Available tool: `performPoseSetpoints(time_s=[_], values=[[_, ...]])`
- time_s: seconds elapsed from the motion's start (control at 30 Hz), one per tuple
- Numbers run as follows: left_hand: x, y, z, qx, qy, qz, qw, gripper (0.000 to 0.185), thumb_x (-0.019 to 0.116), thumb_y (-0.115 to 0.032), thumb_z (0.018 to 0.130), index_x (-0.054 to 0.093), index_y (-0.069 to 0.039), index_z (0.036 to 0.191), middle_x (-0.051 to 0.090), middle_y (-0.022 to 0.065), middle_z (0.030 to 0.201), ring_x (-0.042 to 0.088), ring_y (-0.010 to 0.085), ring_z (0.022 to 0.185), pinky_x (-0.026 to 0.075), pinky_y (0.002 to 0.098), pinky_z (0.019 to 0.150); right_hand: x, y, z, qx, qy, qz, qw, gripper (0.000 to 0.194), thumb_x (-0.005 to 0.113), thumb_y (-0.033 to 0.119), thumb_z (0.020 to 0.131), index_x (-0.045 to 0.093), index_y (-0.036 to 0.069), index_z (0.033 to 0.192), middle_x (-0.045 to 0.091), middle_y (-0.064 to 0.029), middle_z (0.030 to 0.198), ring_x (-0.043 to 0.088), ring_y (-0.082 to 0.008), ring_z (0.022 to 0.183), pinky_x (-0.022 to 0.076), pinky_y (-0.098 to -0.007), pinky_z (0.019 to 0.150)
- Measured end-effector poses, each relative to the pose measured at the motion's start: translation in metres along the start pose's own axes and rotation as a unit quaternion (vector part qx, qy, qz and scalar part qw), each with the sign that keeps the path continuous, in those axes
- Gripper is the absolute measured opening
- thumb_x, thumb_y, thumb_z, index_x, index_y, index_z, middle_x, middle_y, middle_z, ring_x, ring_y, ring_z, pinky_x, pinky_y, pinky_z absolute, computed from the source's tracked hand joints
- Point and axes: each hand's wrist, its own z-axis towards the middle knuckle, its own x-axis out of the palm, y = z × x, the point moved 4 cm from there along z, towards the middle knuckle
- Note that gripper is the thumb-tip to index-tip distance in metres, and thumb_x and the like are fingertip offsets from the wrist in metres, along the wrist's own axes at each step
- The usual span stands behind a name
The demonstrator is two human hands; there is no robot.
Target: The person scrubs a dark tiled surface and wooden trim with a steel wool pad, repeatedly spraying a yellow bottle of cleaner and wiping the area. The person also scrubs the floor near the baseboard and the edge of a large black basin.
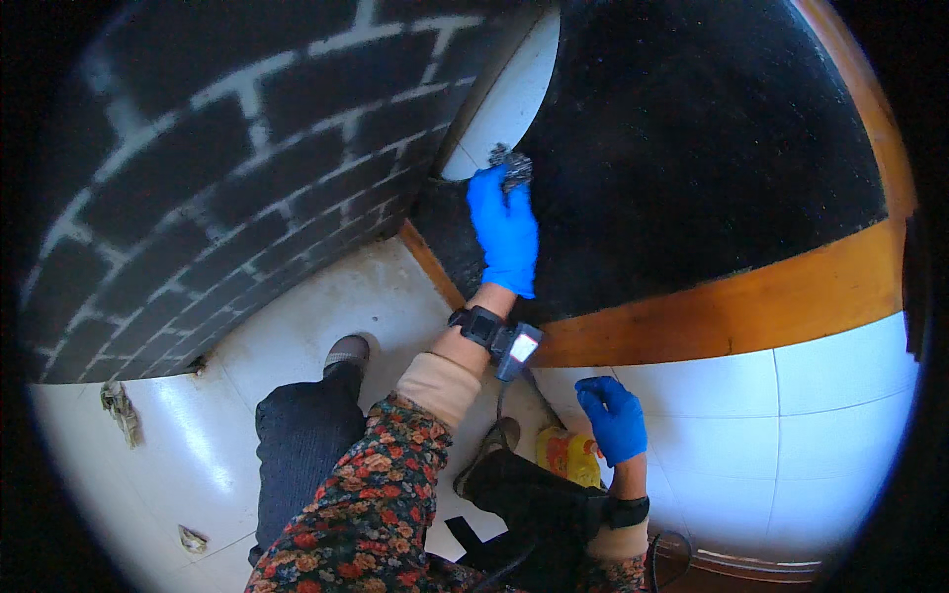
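Note:
My left hand (506, 233), in a blue rubber glove, reaches forward over a black surface (689, 148) with wooden edging (726, 296). Its fingers grip a metal scouring pad (511, 164) near the white curved strip (511, 89) beside that surface. My right hand (614, 421), gloved in blue too, hangs lower and to the right, in front of white tiles. Its fingers are loosely bent, with a gap by the thumb, and I see nothing in them. A yellow container (567, 454) with red markings stands partly hidden behind this hand.
A black panel painted with white brick lines (296, 163) rises on the left. White floor tiles (193, 437) carry a crumpled rag (121, 411) and a small scrap (193, 539). My shoes (348, 350) are on the floor; a cable (671, 537) loops at lower right.

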Motion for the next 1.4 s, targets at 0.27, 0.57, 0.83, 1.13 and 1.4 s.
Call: performPoseSetpoints(time_s=[0.27,0.57,0.83,1.13,1.4], values=[[-0.054,0.169,0.009,-0.281,-0.061,0.044,0.957,0.028,0.050,-0.018,0.095,0.057,0.005,0.108,0.062,0.0123,0.101,0.053,0.0214,0.084,0.046,0.0348,0.081,-0.010,-0.019,-0.004,-0.002,-0.015,-0.005,1.000,0.017,0.061,0.014,0.087,0.067,0.005,0.100,0.068,-0.0153,0.097,0.065,-0.0295,0.092,0.0496,-0.0367,0.081],[-0.015,0.018,-0.110,-0.160,0.020,-0.016,0.987,0.021,0.056,-0.011,0.092,0.055,0.001,0.109,0.058,0.0095,0.106,0.050,0.0185,0.096,0.042,0.0324,0.090,-0.012,-0.020,-0.013,0.008,-0.015,-0.006,1.000,0.016,0.061,0.012,0.086,0.067,0.003,0.099,0.068,-0.0154,0.098,0.065,-0.0294,0.091,0.0496,-0.0349,0.081],[-0.045,0.101,-0.072,-0.295,-0.041,-0.054,0.953,0.024,0.053,-0.014,0.094,0.054,0.001,0.112,0.058,0.0118,0.110,0.053,0.0231,0.097,0.043,0.0357,0.091,-0.026,-0.044,-0.019,0.043,-0.050,0.013,0.998,0.017,0.061,0.011,0.087,0.067,0.002,0.100,0.069,-0.0148,0.098,0.066,-0.0265,0.092,0.0500,-0.0342,0.081],[-0.020,0.009,-0.140,-0.211,0.036,-0.015,0.977,0.019,0.054,-0.010,0.092,0.055,0.000,0.108,0.057,0.0098,0.107,0.051,0.0205,0.096,0.042,0.0358,0.089,-0.040,-0.070,-0.042,0.068,-0.073,0.031,0.994,0.018,0.059,0.010,0.088,0.066,0.002,0.102,0.069,-0.0141,0.097,0.066,-0.0243,0.090,0.0500,-0.0328,0.081],[-0.017,0.011,-0.179,-0.239,0.076,-0.056,0.966,0.020,0.053,-0.008,0.092,0.052,0.001,0.110,0.056,0.0101,0.107,0.050,0.0224,0.096,0.042,0.0357,0.089,-0.058,-0.108,-0.067,0.105,-0.115,0.123,0.980,0.018,0.058,0.008,0.089,0.066,0.000,0.102,0.069,-0.0111,0.095,0.063,-0.0175,0.090,0.0483,-0.0299,0.083]])
